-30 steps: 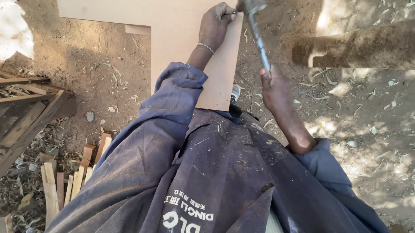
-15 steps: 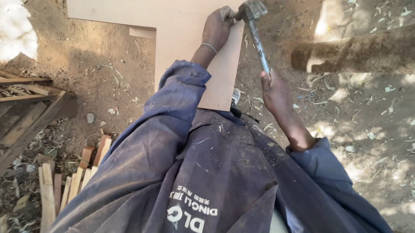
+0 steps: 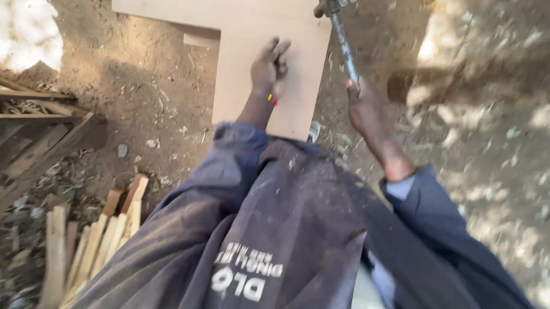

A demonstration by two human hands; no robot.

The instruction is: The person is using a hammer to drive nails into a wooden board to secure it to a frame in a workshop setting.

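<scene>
Board [image 3: 255,26] under my left hand [image 3: 267,66]: smooth matt fibreboard, pale tan. Hammer [image 3: 340,35] in my right hand [image 3: 365,112]: dull grey metal head, shaft looks worn and rough. Left of my left hand, scrap slats [image 3: 101,240] are raw rough-sawn wood; my jacket [image 3: 284,234] is dusty matt blue cloth.

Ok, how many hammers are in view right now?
1. The hammer is gripped by the right hand, its head raised past the far right edge of the board. The left hand lies flat on the board. Others may sit outside the frame.
</scene>
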